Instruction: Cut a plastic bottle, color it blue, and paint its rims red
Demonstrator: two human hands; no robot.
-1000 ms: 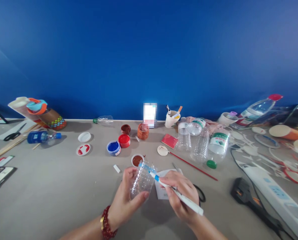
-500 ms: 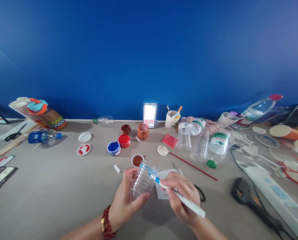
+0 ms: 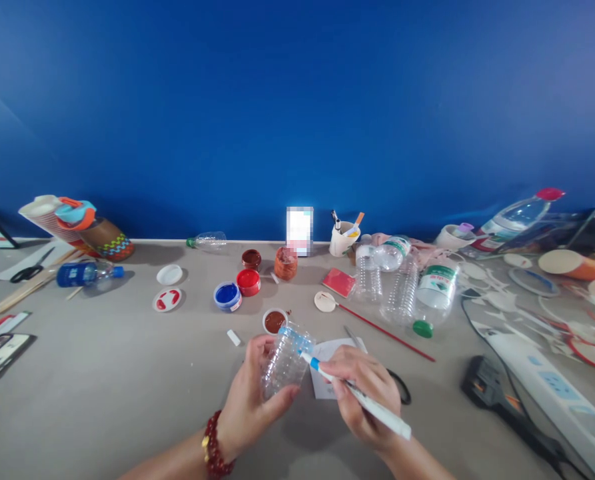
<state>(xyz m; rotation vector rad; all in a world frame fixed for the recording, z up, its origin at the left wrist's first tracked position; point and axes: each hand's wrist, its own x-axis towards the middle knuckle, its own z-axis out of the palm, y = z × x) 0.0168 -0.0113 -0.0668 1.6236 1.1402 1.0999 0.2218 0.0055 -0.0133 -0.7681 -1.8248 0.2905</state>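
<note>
My left hand [image 3: 257, 387] is wrapped round a clear, ribbed piece of plastic bottle [image 3: 284, 367], tilted with its upper end away from me. Blue colouring shows along that upper end. Between the fingers of my right hand [image 3: 364, 393] is a white marker pen [image 3: 377, 410] with a blue tip end, which meets the bottle piece at its upper right side. Under my right hand lies a white sheet of paper [image 3: 324, 383], partly covered. Dark-handled scissors [image 3: 400, 387] lie there too, mostly hidden by the hand.
Open pots of blue [image 3: 227, 295], red [image 3: 248, 282] and brown paint [image 3: 276, 321] stand beyond my hands. A red paintbrush [image 3: 384, 331] and several clear bottles [image 3: 434, 293] lie to the right, near a glue gun [image 3: 492, 387] and a power strip [image 3: 552, 393]. A blue-labelled bottle [image 3: 87, 273] lies left.
The marker tip has shifted very slightly down and right along the bottle piece. Both hands keep their grip, and the other things stay in place.
</note>
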